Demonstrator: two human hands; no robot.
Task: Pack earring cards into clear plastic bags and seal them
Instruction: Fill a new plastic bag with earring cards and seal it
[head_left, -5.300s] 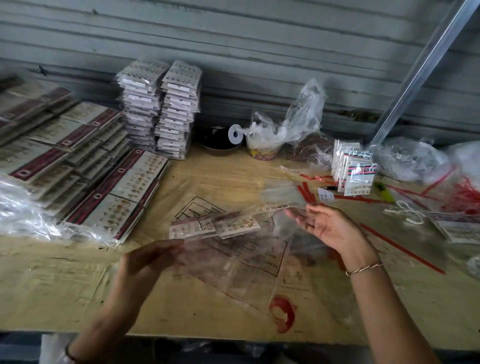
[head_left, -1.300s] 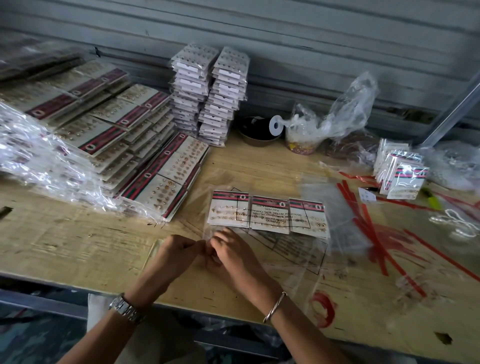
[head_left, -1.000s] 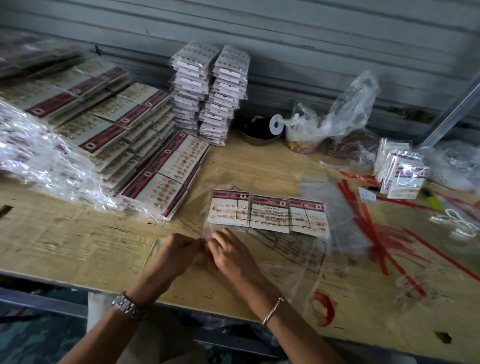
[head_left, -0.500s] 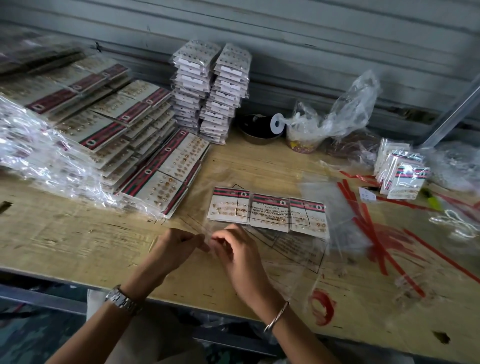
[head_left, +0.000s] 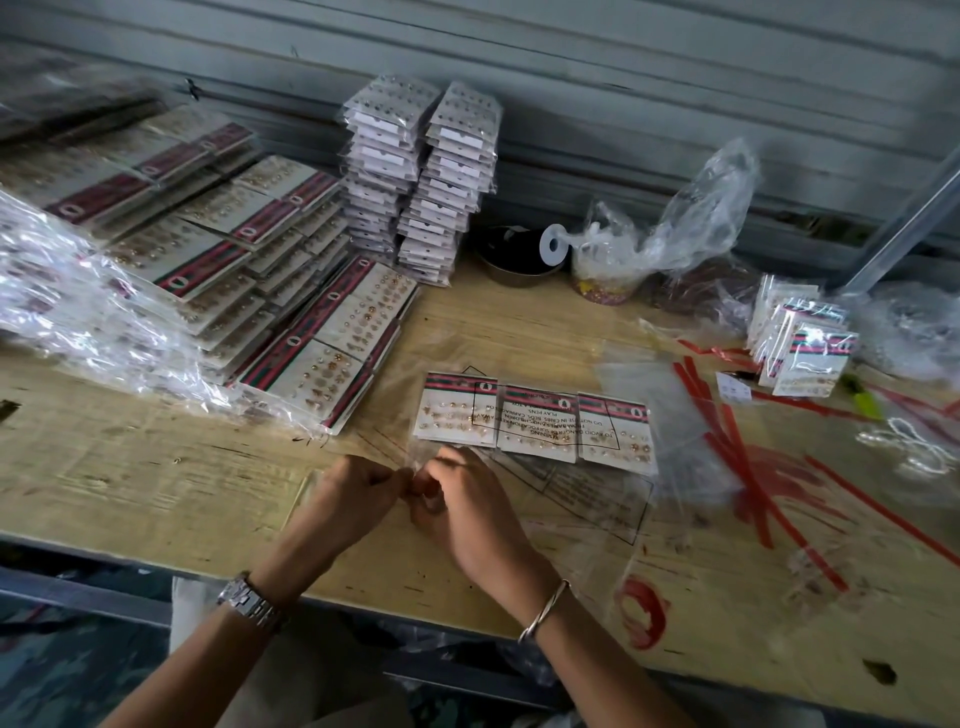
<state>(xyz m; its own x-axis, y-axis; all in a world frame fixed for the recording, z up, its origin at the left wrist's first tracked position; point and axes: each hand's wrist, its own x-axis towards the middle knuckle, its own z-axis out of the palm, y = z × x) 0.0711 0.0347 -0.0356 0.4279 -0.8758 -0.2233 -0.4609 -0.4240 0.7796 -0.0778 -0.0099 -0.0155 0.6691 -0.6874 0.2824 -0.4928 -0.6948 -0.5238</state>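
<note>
Three earring cards (head_left: 537, 421) lie side by side inside the clear bag (head_left: 592, 499), flat on the wooden table (head_left: 156, 467). Your left hand (head_left: 358, 499) and your right hand (head_left: 457, 512) meet at the near-left corner of the bag. The fingers are curled and the fingertips pinch the thin film there; what exactly is between them is hidden.

From this pinch the cards lie at about 1 o'clock, and their row runs long from 9 to 3 o'clock. So the edge to be sealed leads, I judge, toward 3 o'clock. Your right hand is nearer to the cards and suits better for travelling along it.

The film is glossy, soft and wrinkled, with black warning print. The cards are stiff and matt, with a red-and-dark band on the far edge. Thin, limp red strips (head_left: 727, 441) lie at 3 o'clock.
</note>
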